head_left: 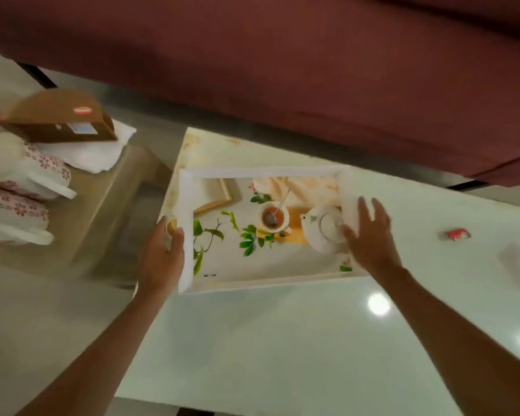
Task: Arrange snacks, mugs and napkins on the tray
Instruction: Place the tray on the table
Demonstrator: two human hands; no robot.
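A white tray (189, 283) lies on a pale glossy surface (252, 340), its floor printed with a teapot, a cup of tea, green leaves and a book. Small dark lettering sits at its near left corner — too blurred to read past "NA".

The left hand (162, 253) grips the tray's left rim, fingers curled around it. The right hand (370, 235) rests on the right rim with fingers spread and fairly flat; whether it grips the rim cannot be told.

On a lower side table at the left stand two white mugs (21, 175) with pink flower patterns, beside white napkins (93, 157) and a brown box (60, 118) bearing a red oval sticker and a pale label, neither legible. Well off to the right lies a small red wrapped snack (457, 234) — its print is unreadable.
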